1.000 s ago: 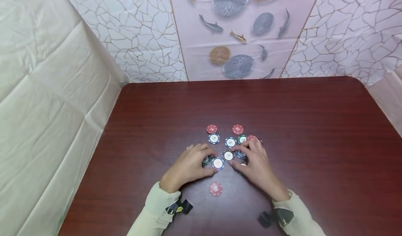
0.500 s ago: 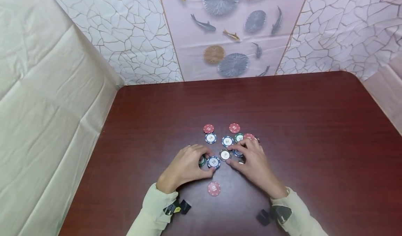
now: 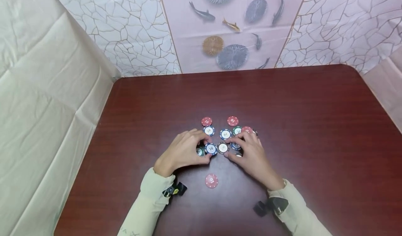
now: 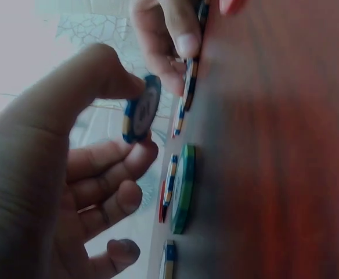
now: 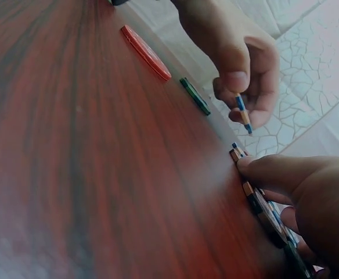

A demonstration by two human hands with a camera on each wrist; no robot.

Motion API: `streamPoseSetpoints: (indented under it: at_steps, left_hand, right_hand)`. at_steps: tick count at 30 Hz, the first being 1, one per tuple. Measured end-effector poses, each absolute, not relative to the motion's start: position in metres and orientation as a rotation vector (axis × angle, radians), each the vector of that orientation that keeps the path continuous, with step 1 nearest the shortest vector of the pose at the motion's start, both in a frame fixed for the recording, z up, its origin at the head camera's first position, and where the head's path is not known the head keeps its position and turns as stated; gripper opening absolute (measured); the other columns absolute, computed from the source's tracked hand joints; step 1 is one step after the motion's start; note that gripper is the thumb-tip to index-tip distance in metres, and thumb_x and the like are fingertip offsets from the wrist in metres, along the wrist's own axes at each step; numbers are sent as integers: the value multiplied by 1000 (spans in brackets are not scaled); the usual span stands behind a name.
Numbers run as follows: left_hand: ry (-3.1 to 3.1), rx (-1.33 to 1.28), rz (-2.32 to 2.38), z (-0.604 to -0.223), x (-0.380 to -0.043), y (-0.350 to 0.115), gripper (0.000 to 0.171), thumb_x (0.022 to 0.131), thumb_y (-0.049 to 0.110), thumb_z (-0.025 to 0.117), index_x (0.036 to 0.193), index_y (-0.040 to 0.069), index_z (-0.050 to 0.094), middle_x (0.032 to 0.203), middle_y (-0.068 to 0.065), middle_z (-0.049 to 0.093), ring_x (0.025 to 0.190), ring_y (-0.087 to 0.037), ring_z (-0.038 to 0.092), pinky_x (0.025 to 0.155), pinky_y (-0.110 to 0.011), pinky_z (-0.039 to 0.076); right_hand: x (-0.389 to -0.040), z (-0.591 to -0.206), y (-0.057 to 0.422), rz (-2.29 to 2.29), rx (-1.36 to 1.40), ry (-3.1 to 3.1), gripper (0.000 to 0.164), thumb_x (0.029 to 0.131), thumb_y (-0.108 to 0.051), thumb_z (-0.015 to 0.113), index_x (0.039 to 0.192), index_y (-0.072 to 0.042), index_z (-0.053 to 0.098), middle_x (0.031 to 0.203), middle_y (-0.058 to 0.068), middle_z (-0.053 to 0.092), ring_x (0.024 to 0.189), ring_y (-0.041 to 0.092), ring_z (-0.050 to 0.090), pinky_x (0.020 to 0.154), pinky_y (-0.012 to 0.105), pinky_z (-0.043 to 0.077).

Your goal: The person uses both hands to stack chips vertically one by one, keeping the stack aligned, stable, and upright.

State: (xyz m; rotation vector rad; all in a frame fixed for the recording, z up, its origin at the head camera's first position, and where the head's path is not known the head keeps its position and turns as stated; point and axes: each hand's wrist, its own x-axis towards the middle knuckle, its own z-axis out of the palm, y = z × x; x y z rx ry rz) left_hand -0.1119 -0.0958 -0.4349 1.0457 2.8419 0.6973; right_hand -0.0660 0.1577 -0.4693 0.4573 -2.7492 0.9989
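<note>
Chips (image 3: 225,134) obstruct; the table (image 3: 201,96) beyond is passable.

Smooth plastic-looking chips (image 3: 211,181), wood-grain table (image 3: 157,107) with soft sheen, creased matt cloth drape (image 3: 41,117), cloth sleeves (image 3: 142,201)

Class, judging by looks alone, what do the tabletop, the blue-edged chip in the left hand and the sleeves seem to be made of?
Tabletop: wood or wood-look laminate, slightly glossy; streaked reddish-brown grain and a soft sheen.
Blue-edged chip in the left hand: probably hard plastic or clay composite; a rigid-looking, crisp-edged disc.
Sleeves: matte cloth, with soft folds; fiber unclear.
</note>
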Motion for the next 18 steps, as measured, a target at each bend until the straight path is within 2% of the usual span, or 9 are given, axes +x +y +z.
streamPoseSetpoints:
  at_steps: [8, 18]
  left_hand:
    - [2714, 1057, 808, -438, -126, -91, 32, 78, 41, 83, 105, 27, 71, 95, 16, 63, 86, -1, 57, 78, -26, 50]
    - [2665, 1050, 932, -449, -130, -91, 32, 81, 40, 83, 107, 26, 72, 96, 17, 66, 86, 1, 58, 78, -24, 50]
  right_hand:
    - [-66, -470, 158, 1016, 448, -2774, 40, 81, -29, 91, 118, -18, 79, 116, 6, 63, 118, 34, 51, 105, 57, 34]
    - [-67, -471, 158, 1011, 442, -2781, 39, 82, -26, 91, 118, -18, 79, 117, 6, 64, 116, 32, 51, 102, 57, 35]
